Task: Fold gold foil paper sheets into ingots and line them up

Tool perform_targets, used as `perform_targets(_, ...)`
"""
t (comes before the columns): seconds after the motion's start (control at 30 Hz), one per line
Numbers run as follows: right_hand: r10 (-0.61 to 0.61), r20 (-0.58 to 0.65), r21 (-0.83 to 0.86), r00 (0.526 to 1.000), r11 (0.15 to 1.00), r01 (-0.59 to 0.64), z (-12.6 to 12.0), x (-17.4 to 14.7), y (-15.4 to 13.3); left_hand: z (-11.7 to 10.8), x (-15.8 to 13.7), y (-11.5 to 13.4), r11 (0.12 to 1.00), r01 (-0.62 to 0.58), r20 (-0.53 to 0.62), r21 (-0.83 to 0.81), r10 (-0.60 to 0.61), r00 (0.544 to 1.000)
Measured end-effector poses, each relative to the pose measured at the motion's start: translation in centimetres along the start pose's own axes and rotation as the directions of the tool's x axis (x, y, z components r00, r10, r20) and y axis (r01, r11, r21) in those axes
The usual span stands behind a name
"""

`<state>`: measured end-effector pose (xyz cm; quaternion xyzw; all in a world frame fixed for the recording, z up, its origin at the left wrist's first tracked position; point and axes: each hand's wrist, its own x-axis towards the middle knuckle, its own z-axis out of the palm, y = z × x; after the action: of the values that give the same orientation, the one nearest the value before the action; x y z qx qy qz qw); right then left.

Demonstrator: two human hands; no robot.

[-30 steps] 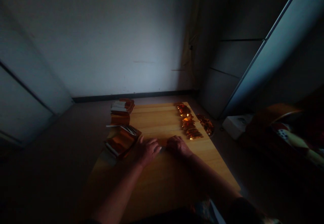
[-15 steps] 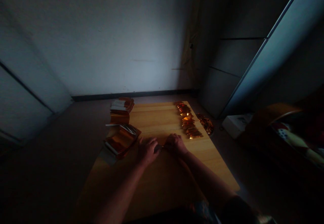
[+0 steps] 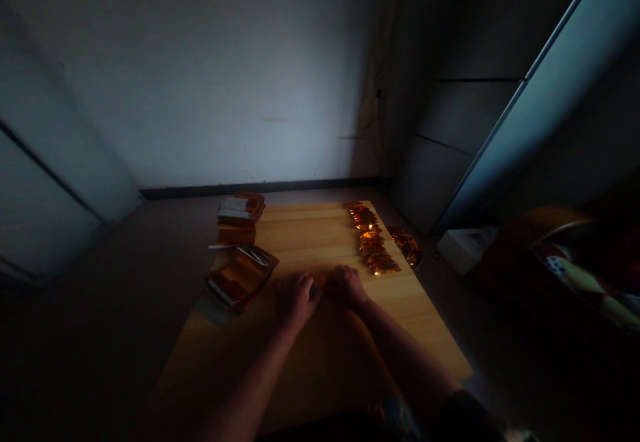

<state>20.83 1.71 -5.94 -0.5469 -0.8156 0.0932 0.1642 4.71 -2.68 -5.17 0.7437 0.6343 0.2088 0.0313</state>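
Note:
My left hand (image 3: 299, 297) and my right hand (image 3: 346, 285) are close together, low over the middle of the wooden table (image 3: 305, 229). The fingers of both are closed on a small orange-brown piece of foil paper (image 3: 321, 279), which shows dimly in the gap between them. Shadow hides its shape and how it is folded. Left of my left hand lies a stack of copper-gold foil paper (image 3: 239, 279) with white edges. Beyond my right hand runs a row of shiny folded foil pieces (image 3: 375, 252).
More foil sheets (image 3: 236, 232) and a pale-edged bundle (image 3: 240, 207) lie at the table's far left. On the floor past the right edge is a heap of shiny foil pieces (image 3: 406, 245). A white box (image 3: 463, 249) stands further right, and a wall (image 3: 250, 95) rises behind.
My left hand has shifted slightly right and turned a little, hiding more of the dark gap at its fingers. My right hand stays nearly in place. The stacks and the row are unchanged.

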Motion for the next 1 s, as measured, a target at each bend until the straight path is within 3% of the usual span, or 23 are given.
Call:
perform_targets(0.27,0.092,0.022,0.067,0.996,0.993,-0.093,-0.02,-0.10,-0.59,0.32,-0.18,-0.17,0.999,0.042,0.029,0.008,-0.042,0.999)
perform_targets(0.67,0.070,0.010,0.270,0.997,0.960,-0.070,-0.67,-0.05,-0.22,-0.02,-0.25,-0.04,0.999,0.045,0.043,0.021,-0.046,0.998)
perform_targets(1.0,0.100,0.027,0.142,0.995,0.985,-0.103,-0.72,0.12,-0.91,-0.08,-0.11,0.13,0.998,0.057,0.064,0.023,-0.059,0.996)
